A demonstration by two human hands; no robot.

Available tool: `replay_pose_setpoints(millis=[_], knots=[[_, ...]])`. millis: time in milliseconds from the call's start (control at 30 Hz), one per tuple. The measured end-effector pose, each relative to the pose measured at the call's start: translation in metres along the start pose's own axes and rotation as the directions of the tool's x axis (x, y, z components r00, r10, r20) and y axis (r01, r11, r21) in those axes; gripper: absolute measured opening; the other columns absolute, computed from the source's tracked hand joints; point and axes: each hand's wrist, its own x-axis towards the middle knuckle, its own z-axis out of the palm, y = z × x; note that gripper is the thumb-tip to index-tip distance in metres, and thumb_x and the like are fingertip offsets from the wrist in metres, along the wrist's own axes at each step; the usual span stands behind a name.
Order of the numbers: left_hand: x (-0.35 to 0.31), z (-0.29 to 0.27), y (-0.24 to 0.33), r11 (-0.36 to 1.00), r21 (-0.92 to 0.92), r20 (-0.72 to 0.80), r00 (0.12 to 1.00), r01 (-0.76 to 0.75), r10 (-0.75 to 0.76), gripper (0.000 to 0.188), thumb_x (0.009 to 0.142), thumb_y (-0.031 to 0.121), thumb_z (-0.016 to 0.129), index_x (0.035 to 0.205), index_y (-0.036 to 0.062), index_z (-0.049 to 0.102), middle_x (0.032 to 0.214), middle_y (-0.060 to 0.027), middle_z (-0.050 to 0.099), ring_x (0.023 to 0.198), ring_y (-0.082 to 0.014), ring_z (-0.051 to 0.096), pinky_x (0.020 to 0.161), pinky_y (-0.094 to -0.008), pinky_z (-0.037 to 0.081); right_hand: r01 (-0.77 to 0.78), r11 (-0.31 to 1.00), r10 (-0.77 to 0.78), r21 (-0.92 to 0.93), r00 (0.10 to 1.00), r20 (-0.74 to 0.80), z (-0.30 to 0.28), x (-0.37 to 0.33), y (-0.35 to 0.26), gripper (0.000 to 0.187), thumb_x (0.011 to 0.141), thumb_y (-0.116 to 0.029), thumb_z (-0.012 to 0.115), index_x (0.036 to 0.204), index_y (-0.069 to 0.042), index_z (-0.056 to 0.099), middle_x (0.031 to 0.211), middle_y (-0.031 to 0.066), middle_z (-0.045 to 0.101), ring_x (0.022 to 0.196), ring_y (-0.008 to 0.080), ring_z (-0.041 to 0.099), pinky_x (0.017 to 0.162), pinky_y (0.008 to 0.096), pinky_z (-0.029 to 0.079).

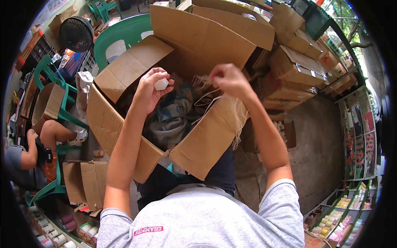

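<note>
My left hand (154,89) is closed round a small white block (161,84) with angular sides, held above the open cardboard box (103,120). Across from it, my right hand (231,80) has its fingers pinched together and slightly blurred. Pale, thin strands (202,82) hang beside those fingertips; whether they are in the pinch I cannot make out. More loose strands (237,115) drape over the box's right flap. Inside the box lies a crumpled grey and blue woven sack (175,105), partly in shadow.
Stacked cartons (293,74) stand at the right, beside bare floor (312,136). Green plastic chairs (101,47) are at the back and left, where another person (27,161) sits. A small carton (93,184) is left of me. Shelves (343,211) hold goods at the lower right.
</note>
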Motion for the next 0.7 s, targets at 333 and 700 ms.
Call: replay_pose_setpoints(millis=[333,700], knots=[[0.002,-0.004,0.001,0.992,0.12,0.097,0.995,-0.029,0.017,0.02,0.092,0.027,0.063,0.085,0.0089,0.062,0.075,-0.0027,0.062,0.064,-0.0128,0.06,0.057,-0.026,0.05,0.193,0.916,-0.082,0.351,0.948,-0.307,-0.101,-0.008,-0.054,0.015,0.094,-0.007,0.058,0.103,0.004,0.062,0.074,0.0039,0.06,0.046,0.0056,0.056,0.035,0.019,0.039],[-0.015,0.109,-0.032,0.532,0.758,0.473,0.88,-0.378,-0.049,0.04,0.082,0.037,0.072,0.103,0.0023,0.072,0.07,-0.0062,0.062,0.058,-0.0139,0.057,0.058,-0.0304,0.047,0.144,0.902,-0.02,0.407,0.956,-0.294,-0.071,0.005,-0.061,0.015,0.092,-0.006,0.056,0.102,0.003,0.063,0.073,0.0027,0.06,0.046,0.0045,0.053,0.036,0.0199,0.037]])
